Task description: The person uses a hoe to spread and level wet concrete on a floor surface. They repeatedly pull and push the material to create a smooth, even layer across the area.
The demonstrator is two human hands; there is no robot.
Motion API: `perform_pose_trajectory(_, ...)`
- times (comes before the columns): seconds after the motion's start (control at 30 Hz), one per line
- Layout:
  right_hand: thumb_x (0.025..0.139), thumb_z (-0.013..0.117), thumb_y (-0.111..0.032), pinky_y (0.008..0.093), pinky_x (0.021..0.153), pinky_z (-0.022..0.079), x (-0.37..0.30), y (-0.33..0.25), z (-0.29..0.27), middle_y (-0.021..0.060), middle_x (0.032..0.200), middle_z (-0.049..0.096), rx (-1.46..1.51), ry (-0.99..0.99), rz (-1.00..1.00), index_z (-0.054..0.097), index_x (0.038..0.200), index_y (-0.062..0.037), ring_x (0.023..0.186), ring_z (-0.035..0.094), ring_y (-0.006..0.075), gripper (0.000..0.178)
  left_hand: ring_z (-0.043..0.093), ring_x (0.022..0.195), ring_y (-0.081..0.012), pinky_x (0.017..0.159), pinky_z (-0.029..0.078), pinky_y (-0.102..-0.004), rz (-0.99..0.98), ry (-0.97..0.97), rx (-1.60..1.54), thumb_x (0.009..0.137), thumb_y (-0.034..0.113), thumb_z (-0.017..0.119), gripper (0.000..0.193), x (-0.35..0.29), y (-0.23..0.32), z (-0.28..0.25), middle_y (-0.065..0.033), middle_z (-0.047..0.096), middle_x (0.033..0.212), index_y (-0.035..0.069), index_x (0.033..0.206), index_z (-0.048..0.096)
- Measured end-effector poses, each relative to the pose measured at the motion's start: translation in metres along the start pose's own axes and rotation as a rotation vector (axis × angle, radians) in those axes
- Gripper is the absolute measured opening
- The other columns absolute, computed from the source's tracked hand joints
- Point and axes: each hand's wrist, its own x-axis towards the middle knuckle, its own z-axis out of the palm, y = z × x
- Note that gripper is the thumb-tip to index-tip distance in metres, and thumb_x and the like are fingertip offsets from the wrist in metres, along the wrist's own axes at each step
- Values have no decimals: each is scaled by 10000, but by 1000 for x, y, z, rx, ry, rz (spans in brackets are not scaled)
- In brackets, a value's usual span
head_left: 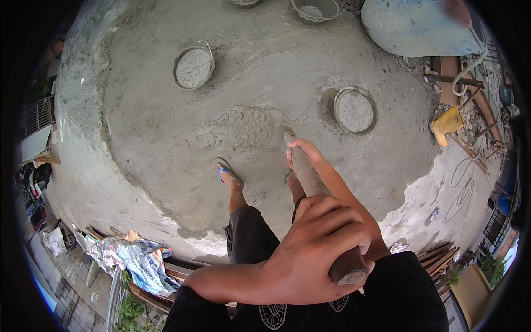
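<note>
Both my hands grip the thick wooden handle of a hoe (pixel 305 171), which slants away from me across the middle. My left hand (pixel 326 243) is wrapped around the handle close to its butt end, just in front of my body. Farther along, my right hand (pixel 303 152) is closed around the handle near the head. The hoe's head is smeared grey and partly sunk in wet mortar, so its shape is hard to make out. Beside it, to the left, lies a lumpy, pebbly patch of mortar (pixel 240 128). My sandalled left foot (pixel 227 171) stands just nearer than this patch.
Mortar-filled buckets stand at the far left (pixel 212 65) and right (pixel 336 106). Another bucket (pixel 316 20) is at the back. A blue drum (pixel 415 27), a yellow boot (pixel 447 126) and planks line the right side. Crumpled sacks (pixel 146 268) lie at the near left.
</note>
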Motion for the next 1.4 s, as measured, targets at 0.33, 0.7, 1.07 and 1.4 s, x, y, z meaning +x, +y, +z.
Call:
perform_pose_trajectory(0.33,801,580,-61,439,553,521,-143,-59,-63,163,812,527,86,574,-551,442,1039,31,633,566,285,290,396,1348,-442,1126,303,-485,-212,-502,112,754,350,799,881,-28,10,-44,-272,331,1475,22,1455,377)
perform_pose_trajectory(0.7,777,643,61,395,619,487,79,11,-99,108,915,542,-4,779,-946,432,1118,-23,783,584,230,410,683,873,-373,798,542,-482,-790,-276,850,707,246,726,445,-128,-403,-13,-194,704,872,138,1131,640)
perform_pose_trajectory(1.07,834,579,-80,351,599,485,-71,25,-77,58,735,492,511,393,-603,496,882,-73,621,500,193,97,641,971,-399,809,534,-464,-747,-179,631,682,70,708,407,-172,-144,14,-206,641,1017,44,1078,614)
perform_pose_trajectory(1.4,859,527,-44,399,630,512,88,66,-35,92,799,477,598,477,-488,480,986,-25,670,515,222,136,355,1393,-380,1145,273,-465,-350,238,-707,642,43,794,469,-204,-204,-113,-167,462,1429,129,1069,620)
